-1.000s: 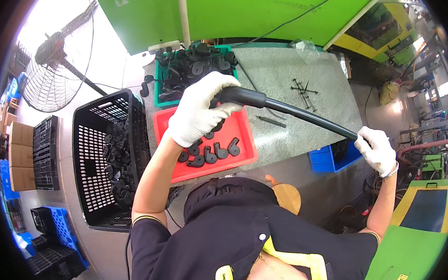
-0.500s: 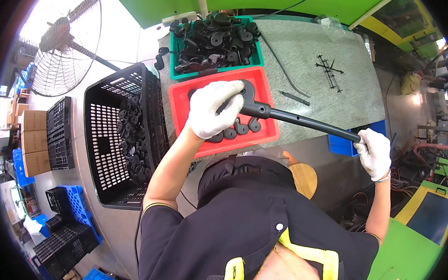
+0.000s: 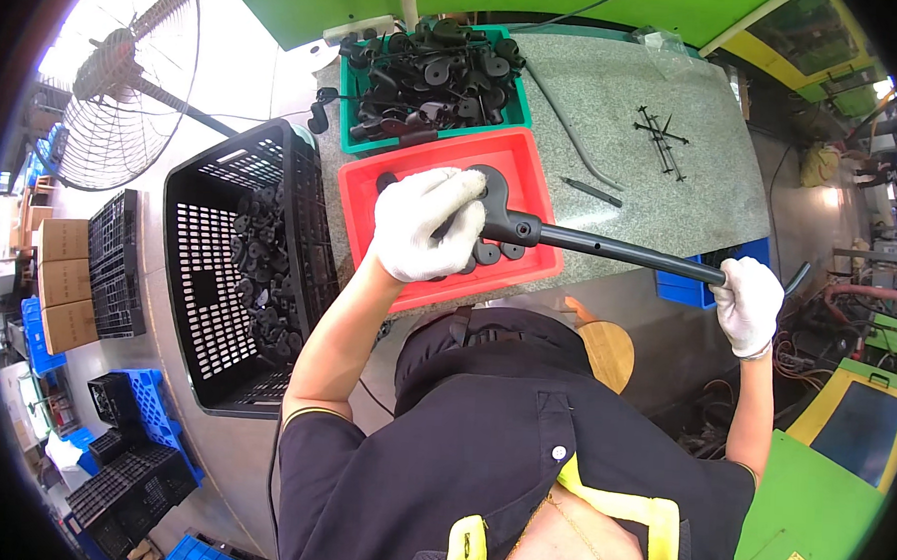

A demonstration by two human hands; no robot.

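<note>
My left hand, in a white glove, is closed around a black curved plastic handle above the red tray. From the handle's socket a straight black tube runs to the right, over the table's near edge. My gloved right hand grips the tube near its far end. Past that hand sticks out a dark bent end; whether it belongs to the tube or is a separate rod I cannot tell. Small round black parts lie in the red tray, partly hidden by my left hand.
Behind the red tray, a green bin is heaped with black plastic parts. A bent rod, a dark pen-like tool and several thin black pieces lie on the grey table. A black crate with black parts stands left.
A dark bent end now shows beyond my right hand. My left hand has shifted slightly left and down, covering more of the parts in the red tray.
</note>
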